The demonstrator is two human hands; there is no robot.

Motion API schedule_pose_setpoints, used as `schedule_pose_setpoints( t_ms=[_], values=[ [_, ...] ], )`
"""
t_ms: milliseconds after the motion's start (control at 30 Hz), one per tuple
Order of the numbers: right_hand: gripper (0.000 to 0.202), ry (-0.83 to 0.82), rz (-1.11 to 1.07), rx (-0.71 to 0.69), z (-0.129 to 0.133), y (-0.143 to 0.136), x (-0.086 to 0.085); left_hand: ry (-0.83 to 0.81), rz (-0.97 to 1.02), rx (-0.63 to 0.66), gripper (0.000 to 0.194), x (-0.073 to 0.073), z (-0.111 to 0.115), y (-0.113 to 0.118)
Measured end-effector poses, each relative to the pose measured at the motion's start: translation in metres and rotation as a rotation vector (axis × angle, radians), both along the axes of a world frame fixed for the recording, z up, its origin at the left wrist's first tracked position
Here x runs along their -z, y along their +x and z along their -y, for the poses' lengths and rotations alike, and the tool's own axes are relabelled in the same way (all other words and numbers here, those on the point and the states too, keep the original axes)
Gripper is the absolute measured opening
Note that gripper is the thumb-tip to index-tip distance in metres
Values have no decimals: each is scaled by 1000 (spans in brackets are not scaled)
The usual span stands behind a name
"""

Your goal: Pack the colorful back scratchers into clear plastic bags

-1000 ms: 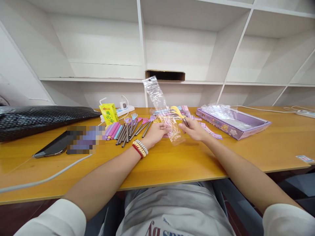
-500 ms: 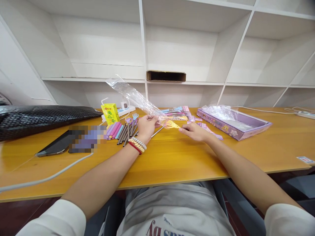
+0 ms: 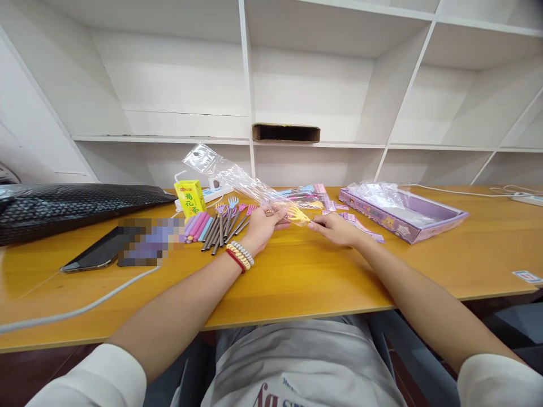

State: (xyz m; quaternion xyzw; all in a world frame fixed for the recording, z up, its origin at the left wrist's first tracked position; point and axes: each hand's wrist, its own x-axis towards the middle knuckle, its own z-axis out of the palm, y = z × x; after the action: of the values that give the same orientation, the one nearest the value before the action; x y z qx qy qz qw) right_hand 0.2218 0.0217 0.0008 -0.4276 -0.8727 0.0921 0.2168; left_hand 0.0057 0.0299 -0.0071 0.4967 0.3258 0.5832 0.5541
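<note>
My left hand [image 3: 263, 225] is closed, pinching a long clear plastic sleeve [image 3: 237, 176] that stretches up and away to the left. A yellow hand-shaped back scratcher head [image 3: 298, 216] lies between my two hands, at the sleeve's near end. Thumb and fingers of my right hand [image 3: 333, 227] grip the back scratcher just behind that head. To the left of my left hand lies a row of back scratchers [image 3: 220, 226] with metal rods, pink, purple and blue heads and coloured grips [image 3: 198, 226].
Packaged back scratchers and pink cards [image 3: 314, 195] lie behind my hands. A purple box [image 3: 418, 226] holds crumpled clear plastic at right. Leftward are a yellow drink carton [image 3: 189, 198], a phone [image 3: 93, 249], a white cable [image 3: 106, 294] and a black bubble-wrap parcel [image 3: 80, 206].
My left hand has moved slightly right and nearer my right hand, and the sleeve's far end has dropped a little. My right hand has stayed nearly still. More back scratcher heads show at left.
</note>
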Motion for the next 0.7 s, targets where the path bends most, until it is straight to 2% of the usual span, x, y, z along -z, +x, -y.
schedule_pose_setpoints(
  t_ms=[167,333,567,700],
  values=[
    [43,7,-36,-21,-2,0,3,36,-57,169,36,0,4,1],
    [45,16,-49,-26,-3,-3,4,18,-108,247,39,2,10,3],
    [42,-20,-44,-34,-1,-8,4,-1,-87,140,31,-1,10,5],
    [29,-51,16,12,-6,-2,7,29,-60,22,30,-5,0,-4]
  ],
)
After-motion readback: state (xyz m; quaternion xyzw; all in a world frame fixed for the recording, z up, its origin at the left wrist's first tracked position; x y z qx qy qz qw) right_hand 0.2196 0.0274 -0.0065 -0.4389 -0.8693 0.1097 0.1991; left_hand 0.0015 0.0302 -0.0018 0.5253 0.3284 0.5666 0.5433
